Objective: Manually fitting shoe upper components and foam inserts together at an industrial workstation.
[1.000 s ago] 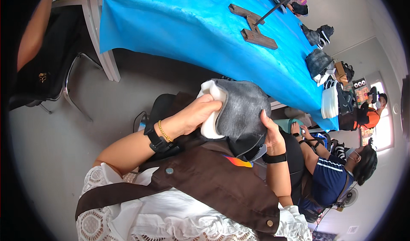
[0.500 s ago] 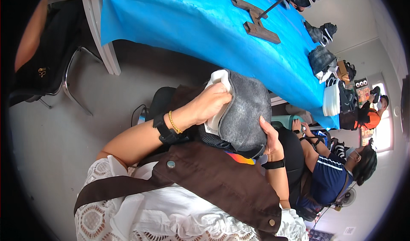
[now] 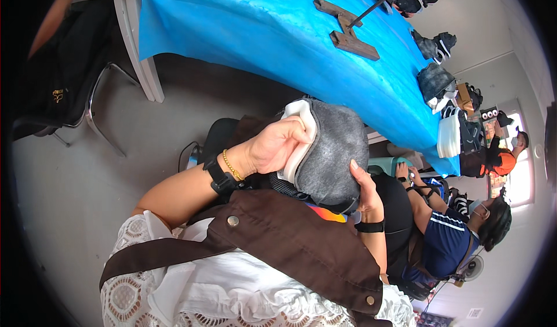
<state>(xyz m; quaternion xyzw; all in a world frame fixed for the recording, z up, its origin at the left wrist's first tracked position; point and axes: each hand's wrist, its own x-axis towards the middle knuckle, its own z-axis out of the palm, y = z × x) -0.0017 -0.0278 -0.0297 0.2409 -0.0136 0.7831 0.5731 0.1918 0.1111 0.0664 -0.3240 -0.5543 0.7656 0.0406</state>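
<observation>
A rounded, pouch-like piece of dark grey fabric with a thick white padded edge is in front of my body. Black mesh shows under its lower left side, and a patch of orange and yellow peeks out below. My left hand has its fingers curled in at the white edge; whatever they pinch there is hidden. From the right, my right hand grips the grey piece, thumb on top and fingers out of sight underneath.
A blue-covered table stands ahead, bearing a rusty H-shaped metal stand base, a white stack and several dark fabric pieces. A co-worker in navy sits at right. A chair stands at left.
My left hand has turned and drawn slightly down along the white edge, showing more of its palm side. My right hand keeps its hold, and the grey piece has barely shifted.
</observation>
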